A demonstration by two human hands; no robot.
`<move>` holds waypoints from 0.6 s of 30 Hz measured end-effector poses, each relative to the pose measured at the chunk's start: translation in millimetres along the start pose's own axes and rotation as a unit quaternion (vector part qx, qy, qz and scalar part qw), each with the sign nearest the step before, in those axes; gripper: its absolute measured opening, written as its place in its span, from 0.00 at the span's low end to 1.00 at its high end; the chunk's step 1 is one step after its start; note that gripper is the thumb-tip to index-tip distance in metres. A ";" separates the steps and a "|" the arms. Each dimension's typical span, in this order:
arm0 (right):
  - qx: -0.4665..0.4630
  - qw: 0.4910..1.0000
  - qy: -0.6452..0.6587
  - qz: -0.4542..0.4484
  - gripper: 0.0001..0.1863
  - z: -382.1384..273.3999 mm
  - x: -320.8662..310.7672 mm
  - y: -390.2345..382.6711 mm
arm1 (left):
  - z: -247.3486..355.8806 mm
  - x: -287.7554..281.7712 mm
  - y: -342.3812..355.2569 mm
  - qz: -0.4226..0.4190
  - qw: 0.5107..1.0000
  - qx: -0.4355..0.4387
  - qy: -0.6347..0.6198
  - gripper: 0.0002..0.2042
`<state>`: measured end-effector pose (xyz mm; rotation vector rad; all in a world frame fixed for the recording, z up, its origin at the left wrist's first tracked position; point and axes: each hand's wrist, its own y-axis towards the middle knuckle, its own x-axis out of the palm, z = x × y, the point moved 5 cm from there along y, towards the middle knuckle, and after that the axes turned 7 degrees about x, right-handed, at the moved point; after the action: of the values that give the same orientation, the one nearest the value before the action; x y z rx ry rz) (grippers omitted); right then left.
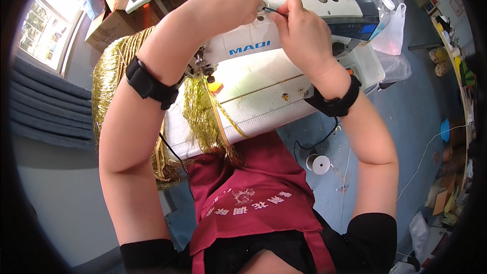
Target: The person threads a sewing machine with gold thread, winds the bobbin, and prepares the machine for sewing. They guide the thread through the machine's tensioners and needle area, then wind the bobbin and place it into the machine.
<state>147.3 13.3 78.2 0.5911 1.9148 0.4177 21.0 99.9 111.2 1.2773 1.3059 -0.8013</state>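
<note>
Both my hands are raised to the top of a white sewing machine (pixel 304 0), close together by its thread guides. My right hand (pixel 307 33) pinches a thin dark stick-like thing (pixel 270 9), too small to name. The fingers of my left hand (pixel 236 2) are curled together beside it, and whatever they hold is hidden. Below, gold tinsel fringe (pixel 199 109) with a flat tan band runs from the needle area (pixel 205 66) over the machine bed's front edge. A small orange and yellow piece (pixel 215 88) is next to the needle.
More gold tinsel (pixel 109 81) is heaped left of the machine. A white spool (pixel 319 164) and a black cable (pixel 304 147) are on the blue floor. Plastic bags (pixel 393 30) hang at the right end. Cardboard boxes (pixel 114 33) stand at the back left.
</note>
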 end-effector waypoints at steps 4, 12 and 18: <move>0.020 0.998 0.043 0.044 0.11 -2.5 5.0 -8.2 | -6.8 -1.4 5.4 0.018 0.996 -0.040 -0.079 0.15; 0.063 0.979 0.172 0.094 0.13 10.6 15.4 -17.2 | -16.4 -17.3 0.3 0.092 0.978 -0.100 -0.159 0.16; 0.099 0.907 0.400 0.085 0.18 34.6 7.9 -15.9 | -4.7 -36.6 -14.0 0.138 0.982 -0.058 -0.114 0.14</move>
<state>173.0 5.7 50.0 0.8019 2.7244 0.6508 0.3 93.4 144.3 1.2019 0.9546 -0.6438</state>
